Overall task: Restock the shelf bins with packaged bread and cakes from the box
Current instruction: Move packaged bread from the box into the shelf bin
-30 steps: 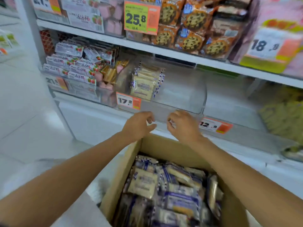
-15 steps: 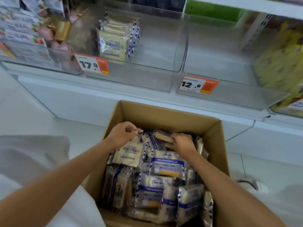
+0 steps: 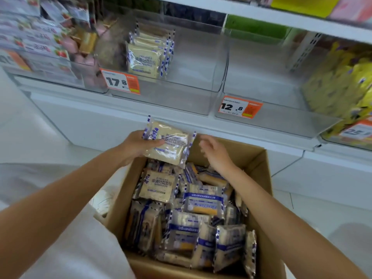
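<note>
My left hand grips a cream and blue bread packet by its left edge, lifted above the far rim of the cardboard box. Just right of that packet my right hand hovers with fingers loosely spread, holding nothing. The box is full of several more blue and cream packets. Above it stands a clear shelf bin tagged 17.8 with a short row of the same packets at its left side. The clear bin to its right, tagged 12.8, holds nothing.
Pink and strawberry packets fill the bin at far left. Yellow packets fill the bin at far right. A white shelf ledge runs under the bins. White floor lies on both sides of the box.
My left hand has lifted a bread packet out of the box toward the shelf. My right hand has come up from the packets and holds nothing.
</note>
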Tool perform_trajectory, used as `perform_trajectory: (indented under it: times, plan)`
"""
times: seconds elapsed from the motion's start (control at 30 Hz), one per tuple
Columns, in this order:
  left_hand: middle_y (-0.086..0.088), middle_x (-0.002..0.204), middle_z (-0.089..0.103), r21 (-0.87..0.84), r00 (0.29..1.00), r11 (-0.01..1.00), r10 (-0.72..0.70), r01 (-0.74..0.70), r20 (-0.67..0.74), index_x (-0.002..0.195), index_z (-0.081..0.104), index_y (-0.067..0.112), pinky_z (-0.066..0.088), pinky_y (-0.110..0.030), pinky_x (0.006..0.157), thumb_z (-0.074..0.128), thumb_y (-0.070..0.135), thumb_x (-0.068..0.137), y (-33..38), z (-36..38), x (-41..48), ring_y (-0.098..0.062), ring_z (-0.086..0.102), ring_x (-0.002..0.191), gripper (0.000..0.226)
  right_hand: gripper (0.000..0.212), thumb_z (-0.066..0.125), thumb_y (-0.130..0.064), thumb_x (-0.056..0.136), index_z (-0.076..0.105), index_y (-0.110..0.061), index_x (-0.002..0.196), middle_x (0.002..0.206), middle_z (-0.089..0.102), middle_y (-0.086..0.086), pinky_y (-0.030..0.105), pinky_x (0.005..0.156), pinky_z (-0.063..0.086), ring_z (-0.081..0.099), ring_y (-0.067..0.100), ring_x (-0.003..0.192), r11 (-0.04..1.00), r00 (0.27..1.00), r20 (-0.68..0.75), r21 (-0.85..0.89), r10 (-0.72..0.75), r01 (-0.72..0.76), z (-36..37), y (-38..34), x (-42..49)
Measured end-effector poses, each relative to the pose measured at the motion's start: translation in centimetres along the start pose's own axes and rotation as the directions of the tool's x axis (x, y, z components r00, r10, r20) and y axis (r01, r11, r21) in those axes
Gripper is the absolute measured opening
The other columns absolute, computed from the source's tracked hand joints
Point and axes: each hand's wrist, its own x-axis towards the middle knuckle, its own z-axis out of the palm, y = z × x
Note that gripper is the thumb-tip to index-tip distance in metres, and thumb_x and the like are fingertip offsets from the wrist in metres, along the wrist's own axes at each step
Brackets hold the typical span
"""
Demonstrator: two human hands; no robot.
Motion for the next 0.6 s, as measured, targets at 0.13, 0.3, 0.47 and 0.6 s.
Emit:
perform_trajectory:
  times: [0.13,0.3,0.47,0.6]
  plan:
    - [-0.010,0.110,0.072,-0.133,0.991,0.990,-0.067,0.051,-0.119,0.104,0.067,0.013,0.055,-0.039,0.090,0.081,0.025,0.078,-2.2,-4.4,-1.1,-0.025,0.069,0.100,0.032,0.044,0.055,-0.025,0.099,0.048,-0.017,0.142,0.142,0.052,0.003,0.028,0.102,0.038,0.048,0.018,0.129,0.946,0.951,0.289,-0.325,0.115,-0.016,6.0,2.5,0.5]
    - [-0.005,0.099,0.072,-0.227,0.978,0.972,-0.096,0.053,-0.183,0.097,0.068,0.014,0.055,-0.035,0.086,0.080,0.021,0.080,-2.7,-4.8,-1.4,-0.020,0.068,0.088,0.022,0.055,0.065,-0.037,0.091,0.049,-0.017,0.140,0.138,0.053,0.007,0.033,0.098,0.042,0.051,0.025,0.124,0.771,0.889,0.410,-0.627,0.202,0.114,12.3,4.0,1.5]
    - [0.000,0.083,0.070,-0.188,0.954,0.980,0.010,-0.069,-0.301,0.091,0.068,0.012,0.055,-0.028,0.065,0.079,0.020,0.081,-2.5,-4.7,-0.7,-0.017,0.068,0.076,0.017,0.024,0.071,-0.016,0.086,0.049,-0.027,0.084,0.102,0.059,-0.004,0.033,0.082,0.046,0.058,0.019,0.094,0.904,0.906,0.401,-0.425,0.140,0.048,7.7,2.5,1.6]
    - [-0.005,0.084,0.071,-0.171,0.923,0.968,0.108,-0.182,-0.370,0.089,0.068,0.012,0.054,-0.031,0.069,0.077,0.025,0.082,-1.9,-3.8,-1.0,-0.021,0.066,0.076,0.018,0.026,0.074,-0.008,0.082,0.058,-0.027,0.091,0.098,0.064,-0.009,0.034,0.090,0.048,0.062,0.013,0.098,0.953,0.930,0.368,-0.285,0.007,0.105,1.5,-2.7,0.8]
